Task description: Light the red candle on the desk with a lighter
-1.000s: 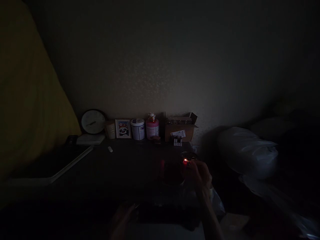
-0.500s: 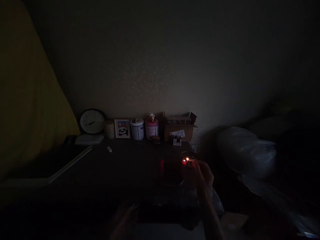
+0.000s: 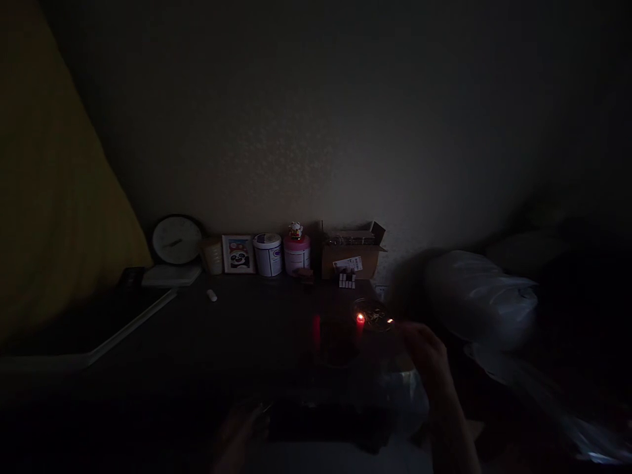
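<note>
A red candle (image 3: 360, 321) burns at its top on the dark table, right of centre. A second red candle (image 3: 316, 327) stands further left, with no flame showing. My right hand (image 3: 422, 345) is closed in a pinch to the right of them, with a small flame (image 3: 390, 321) at the tip of a thin stick, probably a match. Behind the lit candle lies a round glass dish (image 3: 375, 315) with thin sticks in it. My left hand (image 3: 241, 431) is low in the view, dark and blurred; a thin bright line shows at its fingertips.
Along the wall stand a round clock (image 3: 176, 240), a cup (image 3: 213, 256), a panda picture (image 3: 239, 255), a white tin (image 3: 268, 255), a pink-lidded tin (image 3: 297, 257) and an open cardboard box (image 3: 350, 261). Plastic bags (image 3: 481, 296) sit at the right.
My right hand has moved right, away from the lit candle, taking the small flame with it. The candle's own flame now shows apart from it. My left hand has barely moved.
</note>
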The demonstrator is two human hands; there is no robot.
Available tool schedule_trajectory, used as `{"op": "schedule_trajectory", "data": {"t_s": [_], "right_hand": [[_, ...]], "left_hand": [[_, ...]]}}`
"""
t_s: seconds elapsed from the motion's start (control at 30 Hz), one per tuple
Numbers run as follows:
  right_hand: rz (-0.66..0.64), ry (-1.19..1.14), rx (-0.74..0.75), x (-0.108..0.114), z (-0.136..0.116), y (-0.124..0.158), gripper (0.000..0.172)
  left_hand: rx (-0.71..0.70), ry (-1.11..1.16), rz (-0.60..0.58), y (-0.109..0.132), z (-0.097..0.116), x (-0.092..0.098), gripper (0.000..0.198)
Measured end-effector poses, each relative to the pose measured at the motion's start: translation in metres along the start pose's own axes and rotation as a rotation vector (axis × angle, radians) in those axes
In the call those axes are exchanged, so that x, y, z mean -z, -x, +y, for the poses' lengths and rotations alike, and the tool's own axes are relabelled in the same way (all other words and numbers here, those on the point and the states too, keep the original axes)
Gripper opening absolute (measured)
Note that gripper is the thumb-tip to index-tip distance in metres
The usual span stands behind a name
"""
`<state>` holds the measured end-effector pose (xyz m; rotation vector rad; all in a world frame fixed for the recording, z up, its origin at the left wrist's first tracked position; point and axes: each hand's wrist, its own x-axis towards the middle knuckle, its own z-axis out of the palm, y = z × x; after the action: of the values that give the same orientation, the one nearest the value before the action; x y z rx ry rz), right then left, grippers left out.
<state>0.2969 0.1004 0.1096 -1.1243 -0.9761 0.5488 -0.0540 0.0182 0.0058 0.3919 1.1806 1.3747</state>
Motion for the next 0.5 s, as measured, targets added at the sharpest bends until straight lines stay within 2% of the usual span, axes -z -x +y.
{"op": "schedule_trajectory", "data": {"t_s": [0.1,0.17,0.23,0.33,0.5], "right_hand": [[0.017,0.107,-0.059,0.004,0.015,-0.007,0.018],[0.029,0.107,-0.048,0.005,0.021,-0.014,0.026],[0.027,0.129,-0.039,0.005,0.025,-0.021,0.032],[0.014,0.233,-0.055,0.004,0.033,-0.028,0.028],[-0.007,0.372,-0.088,-0.003,0.057,-0.032,0.032]], "left_hand": [[0.004,-0.019,-0.052,0.005,0.005,-0.001,0.031],[-0.004,-0.026,-0.081,0.007,0.007,0.000,0.031],[-0.007,-0.027,-0.057,0.004,0.004,0.000,0.034],[0.008,-0.024,0.007,-0.006,-0.006,0.001,0.039],[0.021,-0.028,0.014,-0.009,-0.007,0.001,0.040]]}}
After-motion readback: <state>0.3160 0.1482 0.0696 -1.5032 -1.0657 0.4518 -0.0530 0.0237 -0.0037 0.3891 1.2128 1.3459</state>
